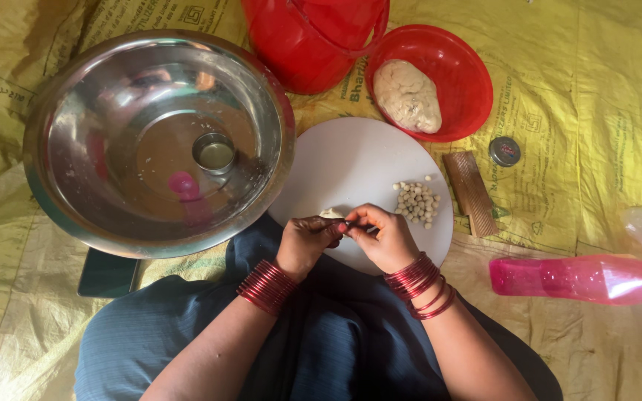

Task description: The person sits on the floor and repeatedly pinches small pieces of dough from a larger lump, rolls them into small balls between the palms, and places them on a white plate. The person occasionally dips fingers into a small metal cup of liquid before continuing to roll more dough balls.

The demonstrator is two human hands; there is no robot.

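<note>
At the upper left of the frame a big steel basin (159,141) lies with a small metal cup (215,153) inside it; its rim overlaps the white round board (358,160), so a push of the elbow could shift it. At lower centre, the left hand (307,241) and the right hand (382,236) meet, the fingers of both closed narrowly on a small dough piece (331,214). I think it may tear or slip from the pinch. To the right, little dough balls (417,202) lie near the right hand, and a careless wrist may scatter them. Further right, a pink bottle (581,278) lies on its side and could roll.
</note>
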